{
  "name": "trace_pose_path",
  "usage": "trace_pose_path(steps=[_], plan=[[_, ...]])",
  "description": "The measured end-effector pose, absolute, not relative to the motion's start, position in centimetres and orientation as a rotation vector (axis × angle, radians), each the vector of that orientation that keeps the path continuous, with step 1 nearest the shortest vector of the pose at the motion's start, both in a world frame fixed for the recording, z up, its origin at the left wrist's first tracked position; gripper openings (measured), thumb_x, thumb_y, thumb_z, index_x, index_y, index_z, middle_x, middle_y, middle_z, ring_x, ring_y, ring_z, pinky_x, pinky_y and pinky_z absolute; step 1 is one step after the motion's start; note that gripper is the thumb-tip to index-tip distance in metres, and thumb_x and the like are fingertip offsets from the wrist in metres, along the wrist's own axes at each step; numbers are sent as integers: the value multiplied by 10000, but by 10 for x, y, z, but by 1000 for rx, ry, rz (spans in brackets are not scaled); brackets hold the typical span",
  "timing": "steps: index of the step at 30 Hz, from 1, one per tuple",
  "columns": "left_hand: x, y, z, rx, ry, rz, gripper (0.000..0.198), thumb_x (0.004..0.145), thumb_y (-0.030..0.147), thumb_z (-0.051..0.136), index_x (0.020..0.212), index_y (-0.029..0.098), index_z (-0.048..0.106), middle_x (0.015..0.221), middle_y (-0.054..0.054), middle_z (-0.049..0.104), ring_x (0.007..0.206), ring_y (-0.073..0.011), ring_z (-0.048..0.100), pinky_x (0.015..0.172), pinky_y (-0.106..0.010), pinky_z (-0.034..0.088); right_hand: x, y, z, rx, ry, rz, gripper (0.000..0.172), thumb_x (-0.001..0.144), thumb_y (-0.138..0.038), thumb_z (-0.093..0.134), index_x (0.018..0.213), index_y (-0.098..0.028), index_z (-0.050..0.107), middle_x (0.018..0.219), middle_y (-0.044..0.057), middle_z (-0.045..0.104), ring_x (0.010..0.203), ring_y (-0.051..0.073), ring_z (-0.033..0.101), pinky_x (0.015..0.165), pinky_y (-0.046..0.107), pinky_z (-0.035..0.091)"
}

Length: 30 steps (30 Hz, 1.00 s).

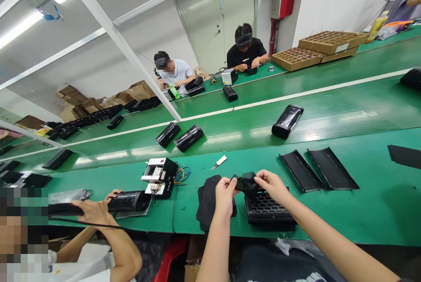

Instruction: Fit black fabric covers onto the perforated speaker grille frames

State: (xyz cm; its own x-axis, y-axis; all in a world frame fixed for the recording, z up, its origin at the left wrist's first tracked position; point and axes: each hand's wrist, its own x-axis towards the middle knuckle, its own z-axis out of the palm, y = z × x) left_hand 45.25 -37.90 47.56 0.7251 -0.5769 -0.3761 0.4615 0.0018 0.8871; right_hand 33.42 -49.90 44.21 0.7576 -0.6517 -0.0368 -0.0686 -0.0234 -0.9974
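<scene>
Between my two hands is a thin black sheet [246, 182], bent and creased. My left hand [226, 189] pinches its left end, and the fingers of my right hand [268, 182] close on the right end. Just below them a black slotted grille panel [269, 207] lies on the green bench, partly covered by my right forearm. A loose pile of flat black sheets [208, 201] is spread beside my left wrist. To the right of my hands two curved black panels [332, 169] rest side by side.
A white and black bench machine [160, 177] with coiled wires stands to the left. Nearby, a co-worker's hands [95, 206] hold a black housing [128, 201]. Black housings [287, 121] lie on the green conveyor [345, 108] beyond. A small white-handled tool [219, 162] sits near its edge.
</scene>
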Motion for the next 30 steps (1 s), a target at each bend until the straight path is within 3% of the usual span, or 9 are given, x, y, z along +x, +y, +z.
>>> trace_pose_path(steps=[6, 12, 15, 17, 20, 22, 25, 27, 30], plan=[[475, -354, 498, 1176, 40, -679, 315, 556, 312, 744, 708, 147, 523, 681, -7, 633, 622, -109, 591, 625, -225, 462, 343, -547, 398, -1448, 987, -454, 298, 705, -486, 479, 677, -192, 436, 536, -12, 521, 536, 137, 545, 537, 256, 447], [475, -340, 523, 1089, 129, -755, 259, 600, 270, 723, 780, 186, 556, 757, -14, 669, 711, -153, 632, 645, -260, 475, 357, -574, 364, -1549, 1202, -255, 141, 739, -270, 493, 637, -181, 452, 489, 10, 540, 466, 143, 546, 523, 267, 438], [473, -334, 527, 1063, 160, -796, 188, 659, 282, 678, 788, 197, 572, 813, -24, 679, 773, -175, 633, 655, -282, 477, 358, -578, 359, -1592, 1280, -108, 89, 727, -209, 510, 655, -160, 496, 503, 43, 564, 543, 193, 586, 584, 321, 448], [471, -331, 529, 997, 118, -884, 177, 707, 309, 626, 833, 188, 597, 896, -61, 677, 883, -214, 612, 732, -337, 472, 357, -578, 362, -1605, 1310, -33, 62, 716, -197, 531, 702, -136, 529, 620, 109, 612, 691, 254, 613, 654, 381, 447], [469, -327, 532, 857, 12, -1059, 288, 774, 375, 521, 963, 178, 610, 1045, -104, 633, 1083, -268, 503, 887, -441, 389, 359, -574, 377, -1613, 1305, -16, 203, 734, -217, 533, 896, -95, 536, 978, 231, 584, 980, 317, 538, 786, 447, 402], [465, -327, 532, 775, -54, -1147, 330, 806, 405, 453, 1022, 202, 599, 1132, -98, 589, 1170, -278, 417, 939, -486, 323, 361, -563, 395, -1606, 1236, -32, 289, 784, -289, 489, 997, -96, 514, 1116, 231, 525, 1047, 291, 504, 828, 417, 394], [459, -330, 530, 675, -133, -1240, 298, 824, 395, 417, 991, 253, 619, 1203, -59, 544, 1195, -272, 386, 952, -493, 304, 360, -533, 429, -1407, 877, 21, 487, 854, -497, 264, 1000, -128, 547, 1067, 161, 582, 935, 210, 578, 768, 331, 449], [455, -334, 528, 634, -161, -1276, 243, 816, 369, 444, 932, 284, 640, 1182, -29, 562, 1160, -264, 431, 926, -476, 343, 355, -508, 451, -1001, 421, 131, 673, 819, -612, 146, 1015, -113, 553, 1053, 170, 588, 891, 215, 594, 735, 353, 464], [451, -338, 527, 684, -132, -1279, 179, 772, 368, 521, 875, 301, 650, 1132, -14, 596, 1100, -264, 489, 852, -443, 414, 344, -480, 474, -627, 164, 86, 565, 779, -619, 338, 992, -147, 564, 970, 128, 628, 794, 190, 612, 687, 332, 471]])
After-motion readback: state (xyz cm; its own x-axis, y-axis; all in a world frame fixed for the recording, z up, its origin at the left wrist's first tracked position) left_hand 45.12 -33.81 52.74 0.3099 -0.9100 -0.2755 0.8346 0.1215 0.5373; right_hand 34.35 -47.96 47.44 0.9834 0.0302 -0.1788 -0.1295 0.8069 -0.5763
